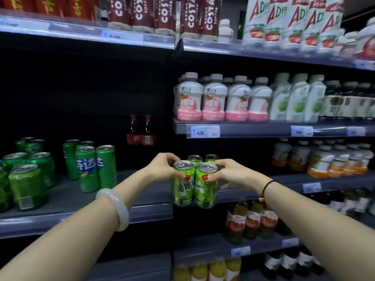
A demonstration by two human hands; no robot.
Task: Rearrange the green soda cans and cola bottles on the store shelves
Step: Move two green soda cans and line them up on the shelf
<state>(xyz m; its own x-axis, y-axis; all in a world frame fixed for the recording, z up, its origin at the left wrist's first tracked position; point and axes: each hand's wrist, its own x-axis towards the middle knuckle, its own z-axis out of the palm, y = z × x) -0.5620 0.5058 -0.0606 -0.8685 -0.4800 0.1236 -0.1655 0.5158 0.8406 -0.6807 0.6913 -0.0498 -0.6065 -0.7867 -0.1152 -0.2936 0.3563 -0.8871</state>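
Observation:
My left hand (164,166) and my right hand (230,173) together hold a cluster of several green Mirinda cans (194,183) in front of the shelf edge, fingers curled round the two front cans from either side. Two more can tops show behind them. On the left shelf (67,201) stand tall green Fanta cans (89,167) and, further left, short green soda cans (26,179). Two small cola bottles (141,130) with red labels stand at the back of that shelf.
White and pink yoghurt drink bottles (213,98) fill the right shelf above my hands. Orange drink bottles (324,159) stand at the right. Dark bottles (251,220) and yellow juice bottles (209,270) sit on shelves below. Costa coffee bottles (162,13) line the top shelf.

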